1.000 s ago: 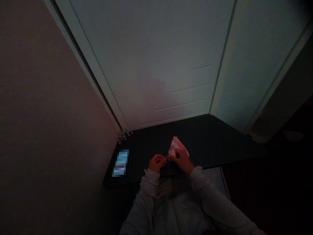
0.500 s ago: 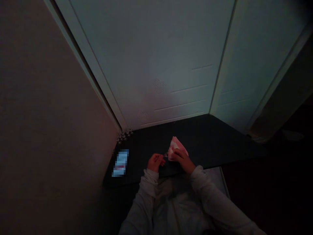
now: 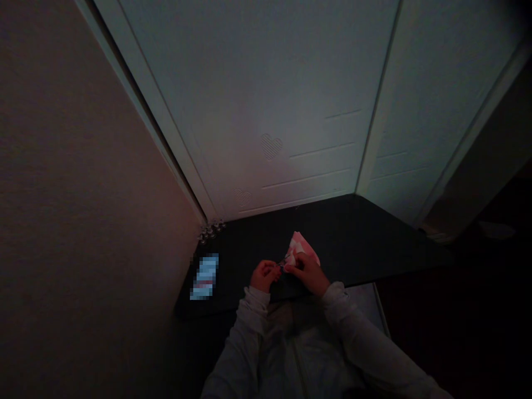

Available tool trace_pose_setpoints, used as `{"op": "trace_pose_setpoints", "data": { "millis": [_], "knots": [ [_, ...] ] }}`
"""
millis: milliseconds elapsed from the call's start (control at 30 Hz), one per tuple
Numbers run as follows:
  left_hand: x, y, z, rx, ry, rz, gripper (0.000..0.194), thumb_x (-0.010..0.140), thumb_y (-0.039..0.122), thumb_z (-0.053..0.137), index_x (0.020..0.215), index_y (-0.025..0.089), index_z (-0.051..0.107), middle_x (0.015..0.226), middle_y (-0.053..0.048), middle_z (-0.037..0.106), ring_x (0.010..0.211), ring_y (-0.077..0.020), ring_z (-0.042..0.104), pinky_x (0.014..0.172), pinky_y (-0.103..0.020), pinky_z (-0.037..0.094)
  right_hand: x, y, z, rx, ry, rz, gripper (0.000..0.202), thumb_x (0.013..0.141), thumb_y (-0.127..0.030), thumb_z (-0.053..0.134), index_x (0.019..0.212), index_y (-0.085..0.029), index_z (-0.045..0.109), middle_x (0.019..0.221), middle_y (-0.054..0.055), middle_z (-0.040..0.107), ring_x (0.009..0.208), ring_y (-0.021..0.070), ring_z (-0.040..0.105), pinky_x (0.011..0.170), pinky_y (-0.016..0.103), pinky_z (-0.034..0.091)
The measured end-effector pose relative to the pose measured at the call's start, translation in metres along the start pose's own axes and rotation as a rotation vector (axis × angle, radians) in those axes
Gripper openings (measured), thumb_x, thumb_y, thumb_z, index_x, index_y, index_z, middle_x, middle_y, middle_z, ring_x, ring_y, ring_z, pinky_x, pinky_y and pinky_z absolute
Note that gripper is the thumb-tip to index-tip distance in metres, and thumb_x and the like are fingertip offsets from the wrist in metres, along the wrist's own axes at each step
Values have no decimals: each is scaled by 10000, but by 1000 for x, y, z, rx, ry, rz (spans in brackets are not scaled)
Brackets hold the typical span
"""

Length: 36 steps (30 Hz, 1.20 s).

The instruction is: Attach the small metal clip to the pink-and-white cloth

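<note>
Touching pointed pink piece (image 3: 305, 244) — right fingers (image 3: 304, 260) curled, smooth dark tabletop (image 3: 357, 238)

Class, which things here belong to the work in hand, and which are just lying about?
In the work:
pink-and-white item, touched by the right hand
small thin thing at the left hand, too dark to identify

Lying about:
bright pixelated rectangle
cluster of small shiny pieces

Dark table (image 3: 357, 238), pixelated screen (image 3: 204, 277), shiny pieces (image 3: 210, 230)
</note>
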<state>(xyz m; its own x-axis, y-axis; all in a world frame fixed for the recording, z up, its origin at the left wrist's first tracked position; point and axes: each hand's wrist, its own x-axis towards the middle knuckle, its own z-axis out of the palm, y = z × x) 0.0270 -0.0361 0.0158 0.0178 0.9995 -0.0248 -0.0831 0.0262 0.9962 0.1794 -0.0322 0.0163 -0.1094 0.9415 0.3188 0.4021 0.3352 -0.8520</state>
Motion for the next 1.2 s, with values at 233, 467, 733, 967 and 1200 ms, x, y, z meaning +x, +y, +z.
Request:
{"op": "trace_pose_setpoints", "data": {
  "millis": [233, 467, 733, 967, 1200],
  "knots": [
    [0, -1, -1, 13, -6, 20, 357, 482, 344, 682, 707, 141, 494, 514, 12, 566, 449, -87, 486, 462, -227, 373, -3, -4, 1, -67, 55, -44, 236, 677, -387, 519, 622, -181, 417, 605, -21, 414, 567, 113, 398, 528, 236, 313],
    [1, -3, -1, 22, 2, 31, 345, 493, 331, 678, 716, 136, 501, 531, 7, 564, 476, -95, 499, 464, -228, 383, -3, -1, 3, -109, 63, -33, 284, 674, -419, 521, 586, -182, 390, 581, -34, 392, 545, 105, 385, 511, 231, 293],
    [0, -2, 0, 32, -6, 32, 357, 479, 350, 684, 697, 139, 498, 525, 10, 557, 476, -92, 495, 460, -222, 376, -1, 1, 1, -87, 17, -13, 280, 701, -414, 480, 581, -178, 390, 563, -41, 379, 534, 98, 371, 502, 225, 281],
    [1, -4, -1, 40, 11, 23, 359, 499, 380, 667, 714, 139, 509, 541, 1, 568, 480, -91, 498, 469, -224, 382, -1, 3, -1, -3, -29, -19, 249, 770, -372, 387, 633, -172, 442, 594, -26, 411, 571, 109, 396, 533, 232, 314],
    [0, -2, 0, 27, 26, 29, 377, 466, 364, 690, 710, 141, 510, 544, 5, 569, 480, -90, 504, 474, -224, 392, 2, 9, -1, 59, -37, -79, 214, 778, -318, 384, 742, -165, 528, 720, 17, 503, 677, 137, 442, 632, 265, 355]
  ]
}}
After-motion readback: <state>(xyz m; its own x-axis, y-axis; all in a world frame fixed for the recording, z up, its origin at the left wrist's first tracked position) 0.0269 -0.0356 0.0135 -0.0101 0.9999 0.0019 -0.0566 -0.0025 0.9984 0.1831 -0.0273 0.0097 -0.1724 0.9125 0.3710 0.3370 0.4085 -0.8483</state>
